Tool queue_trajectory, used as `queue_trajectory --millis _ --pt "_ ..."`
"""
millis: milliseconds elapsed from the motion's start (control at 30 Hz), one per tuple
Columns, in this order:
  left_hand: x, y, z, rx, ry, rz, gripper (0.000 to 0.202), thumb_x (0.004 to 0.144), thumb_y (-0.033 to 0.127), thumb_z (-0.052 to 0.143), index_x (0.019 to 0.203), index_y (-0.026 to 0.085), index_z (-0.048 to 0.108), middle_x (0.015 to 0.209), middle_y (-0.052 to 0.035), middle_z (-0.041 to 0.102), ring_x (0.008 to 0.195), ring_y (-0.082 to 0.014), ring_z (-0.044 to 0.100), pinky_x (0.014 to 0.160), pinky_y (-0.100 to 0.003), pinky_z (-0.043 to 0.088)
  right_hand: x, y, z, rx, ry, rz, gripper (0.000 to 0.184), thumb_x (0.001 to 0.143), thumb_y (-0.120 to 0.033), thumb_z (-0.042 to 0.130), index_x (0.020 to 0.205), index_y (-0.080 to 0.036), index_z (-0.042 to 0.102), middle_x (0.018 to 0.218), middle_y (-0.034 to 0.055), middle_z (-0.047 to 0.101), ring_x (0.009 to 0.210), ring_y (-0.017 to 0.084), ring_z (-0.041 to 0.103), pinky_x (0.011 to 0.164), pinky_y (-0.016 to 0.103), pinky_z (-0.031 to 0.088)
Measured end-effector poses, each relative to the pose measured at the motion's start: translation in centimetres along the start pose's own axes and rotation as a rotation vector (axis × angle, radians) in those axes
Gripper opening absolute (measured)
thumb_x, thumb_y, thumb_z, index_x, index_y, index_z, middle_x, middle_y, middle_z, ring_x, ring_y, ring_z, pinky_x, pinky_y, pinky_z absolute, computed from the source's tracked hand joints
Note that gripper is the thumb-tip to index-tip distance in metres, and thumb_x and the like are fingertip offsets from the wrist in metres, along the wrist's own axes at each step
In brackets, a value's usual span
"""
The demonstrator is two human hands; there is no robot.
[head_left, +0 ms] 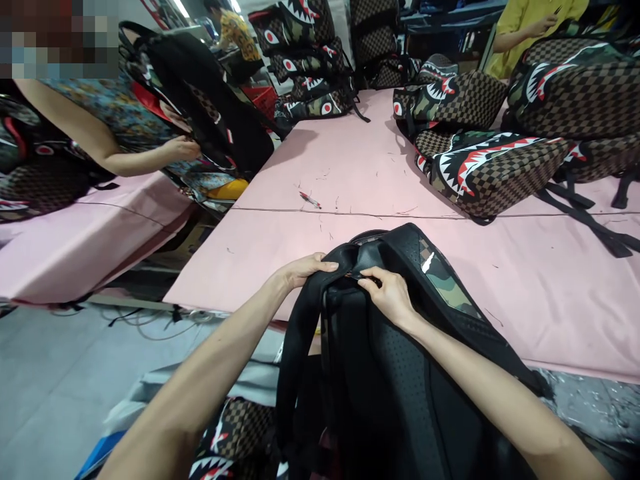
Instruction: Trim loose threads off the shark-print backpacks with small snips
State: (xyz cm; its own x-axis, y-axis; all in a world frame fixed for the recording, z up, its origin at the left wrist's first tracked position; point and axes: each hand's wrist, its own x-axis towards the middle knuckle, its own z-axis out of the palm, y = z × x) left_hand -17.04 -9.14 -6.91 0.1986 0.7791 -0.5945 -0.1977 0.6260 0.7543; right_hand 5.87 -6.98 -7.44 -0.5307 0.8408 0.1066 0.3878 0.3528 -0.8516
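Observation:
A black backpack stands before me, leaning at the near edge of the table, its padded back panel and shoulder straps towards me. Camouflage and checkered patches show on one strap. My left hand is closed over the base of the left shoulder strap at the bag's top, thumb on the upper side. Close beside it, my right hand pinches the top edge of the bag by the seam between the straps. What small part lies between those fingertips is hidden.
A pink-covered table bears loose threads and a small red-and-white pen-like object. Checkered shark-mouth backpacks lie at right; more are stacked at the back. At left, a co-worker's hand touches another black backpack. Bags lie below.

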Motion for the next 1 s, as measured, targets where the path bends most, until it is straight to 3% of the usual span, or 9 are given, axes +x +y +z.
queue_trajectory --millis 167,267,467,567,700,833,933,1000 --pt "0.0 0.0 0.1 -0.002 0.007 0.024 0.032 0.052 0.027 0.082 0.071 0.006 0.068 0.066 -0.0089 0.07 0.054 -0.0136 0.063 0.054 -0.018 0.051 0.2 -0.2 1.0 -0.037 0.025 -0.064 0.015 0.08 -0.028 0.056 0.089 -0.026 0.068 0.092 -0.0006 0.07 0.084 0.018 0.064 0.073 0.027 0.044" --pt "-0.5 0.0 0.7 -0.008 -0.011 0.03 0.036 0.054 0.031 0.081 0.076 0.005 0.069 0.07 -0.011 0.07 0.058 -0.0155 0.064 0.056 -0.019 0.052 0.3 -0.3 0.9 -0.004 0.007 -0.02 0.014 0.08 -0.03 0.056 0.086 -0.026 0.068 0.086 -0.0011 0.07 0.076 0.017 0.063 0.07 0.028 0.044" --pt "-1.6 -0.9 3.4 -0.044 0.026 0.08 0.031 0.067 0.031 0.072 0.084 0.006 0.069 0.081 -0.0125 0.071 0.063 -0.0154 0.064 0.063 -0.022 0.053 1.1 0.0 0.5 0.389 0.05 0.177 0.025 0.074 -0.039 0.058 0.087 -0.018 0.063 0.08 0.0021 0.066 0.072 0.015 0.059 0.066 0.026 0.043" --pt "-1.8 -1.3 4.2 -0.057 0.073 0.085 0.028 0.069 0.031 0.07 0.086 0.008 0.068 0.083 -0.012 0.07 0.069 -0.0173 0.065 0.069 -0.025 0.052 1.3 0.1 0.6 0.477 0.051 0.23 0.028 0.07 -0.041 0.061 0.078 -0.015 0.061 0.07 0.0008 0.061 0.063 0.013 0.053 0.061 0.024 0.04" --pt "-1.9 -1.3 4.5 -0.042 0.082 0.092 0.027 0.068 0.033 0.069 0.082 0.01 0.068 0.077 -0.0093 0.069 0.068 -0.0169 0.064 0.069 -0.025 0.051 0.9 -0.2 0.9 0.39 0.015 0.201 0.023 0.073 -0.037 0.057 0.067 -0.015 0.061 0.06 -0.0013 0.055 0.056 0.011 0.048 0.056 0.023 0.037" --pt "-1.9 -1.3 4.6 -0.014 0.171 0.109 0.021 0.066 0.03 0.071 0.073 0.011 0.065 0.064 -0.0035 0.065 0.054 -0.012 0.058 0.058 -0.023 0.047 0.5 -1.0 1.2 0.122 0.007 0.078 0.021 0.078 -0.035 0.053 0.074 -0.018 0.064 0.072 0.001 0.061 0.064 0.013 0.054 0.06 0.023 0.038" --pt "-1.7 -1.5 4.7 -0.044 0.2 0.135 0.015 0.065 0.024 0.072 0.072 0.014 0.064 0.066 -0.002 0.065 0.059 -0.0125 0.059 0.06 -0.022 0.045 0.6 -1.6 1.3 -0.093 0.001 -0.015 0.017 0.08 -0.03 0.052 0.076 -0.019 0.064 0.078 0.0027 0.061 0.068 0.014 0.054 0.061 0.024 0.038" --pt "-1.6 -1.6 4.6 -0.062 0.179 0.139 0.013 0.065 0.023 0.072 0.072 0.014 0.064 0.067 -0.0025 0.065 0.061 -0.013 0.06 0.059 -0.021 0.045 0.8 -1.7 1.2 -0.055 -0.077 -0.022 0.016 0.081 -0.028 0.051 0.073 -0.018 0.061 0.075 0.0023 0.06 0.067 0.014 0.054 0.06 0.024 0.037"
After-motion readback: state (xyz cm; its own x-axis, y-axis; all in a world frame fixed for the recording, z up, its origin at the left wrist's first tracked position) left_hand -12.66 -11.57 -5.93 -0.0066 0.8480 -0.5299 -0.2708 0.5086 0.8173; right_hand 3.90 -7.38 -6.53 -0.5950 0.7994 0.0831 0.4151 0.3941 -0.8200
